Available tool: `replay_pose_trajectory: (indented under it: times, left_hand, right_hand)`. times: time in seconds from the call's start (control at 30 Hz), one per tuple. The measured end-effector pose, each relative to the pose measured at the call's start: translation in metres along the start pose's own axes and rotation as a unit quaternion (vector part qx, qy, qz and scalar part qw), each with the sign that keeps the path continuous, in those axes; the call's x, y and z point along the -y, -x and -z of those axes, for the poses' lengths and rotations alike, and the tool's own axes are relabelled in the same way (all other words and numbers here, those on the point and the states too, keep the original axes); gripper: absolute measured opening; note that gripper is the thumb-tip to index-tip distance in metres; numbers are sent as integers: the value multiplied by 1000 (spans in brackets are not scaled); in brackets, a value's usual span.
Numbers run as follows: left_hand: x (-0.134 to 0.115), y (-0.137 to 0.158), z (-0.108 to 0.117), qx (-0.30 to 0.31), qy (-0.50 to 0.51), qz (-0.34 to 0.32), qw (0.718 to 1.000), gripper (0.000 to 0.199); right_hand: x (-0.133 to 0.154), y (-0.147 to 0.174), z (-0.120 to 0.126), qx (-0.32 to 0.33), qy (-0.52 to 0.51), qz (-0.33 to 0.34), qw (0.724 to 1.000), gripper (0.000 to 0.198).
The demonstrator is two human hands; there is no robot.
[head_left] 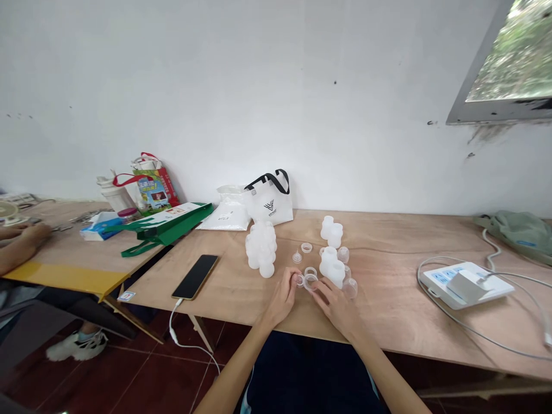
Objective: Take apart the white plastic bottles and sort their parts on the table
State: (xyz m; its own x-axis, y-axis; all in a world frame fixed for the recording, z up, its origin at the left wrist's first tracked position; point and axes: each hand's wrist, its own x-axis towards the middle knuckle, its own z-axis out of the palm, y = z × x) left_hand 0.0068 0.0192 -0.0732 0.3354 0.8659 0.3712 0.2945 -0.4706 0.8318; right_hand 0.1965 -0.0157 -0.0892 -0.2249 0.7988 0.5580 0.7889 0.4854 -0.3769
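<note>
My left hand (pixel 282 296) pinches a small clear round piece (pixel 300 280) that looks like a silicone teat; its exact shape is too small to make out. Between the fingers of my right hand (pixel 334 305) is a translucent plastic ring (pixel 309 282), close beside that piece. Just beyond the fingers lies another ring (pixel 310 271), with a further ring (pixel 306 247) behind it. A clear teat (pixel 296 256) stands on the table. To the right are several white translucent bottles (pixel 335 272) and several clear domed caps (pixel 350 288).
A cluster of white rounded pieces (pixel 261 247) stands left of my hands. Farther left lies a phone (pixel 195 277) on a cable. A white tote bag (pixel 271 201) leans on the wall. A power strip (pixel 468 284) with cables sits right. Another person's arm (pixel 23 244) rests on the neighbouring table.
</note>
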Motion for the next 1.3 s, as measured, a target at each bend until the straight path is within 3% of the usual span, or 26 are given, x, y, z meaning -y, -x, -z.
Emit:
replay_pose_trajectory:
  times: [0.23,0.43,0.53,0.7,0.9,1.1,1.3]
  left_hand:
    - [5,1,0,0,20,-27,999,35]
    - [3,3,-1,54,-14,-12,998,31]
    - [4,2,-2,49,-21,10,999,28]
    - [2,-3,0,18,-8,33,999,31]
    - [-6,-11,6,82,5,18,996,46]
    - [-4,-10,5,56,17,43,997,35]
    - [-1,-10,3,66,6,16,998,41]
  right_hand:
    - [-3,0,-1,-9,79,34,996,30]
    - [-6,2,-5,0,64,66,996,23]
    - [-5,4,-4,0,54,76,996,21]
    - [-2,3,-1,-32,18,58,998,16]
    - [1,4,3,-30,-7,40,999,11]
    - [0,4,1,-27,-10,32,999,10]
    - [-2,4,0,-43,-35,10,998,8]
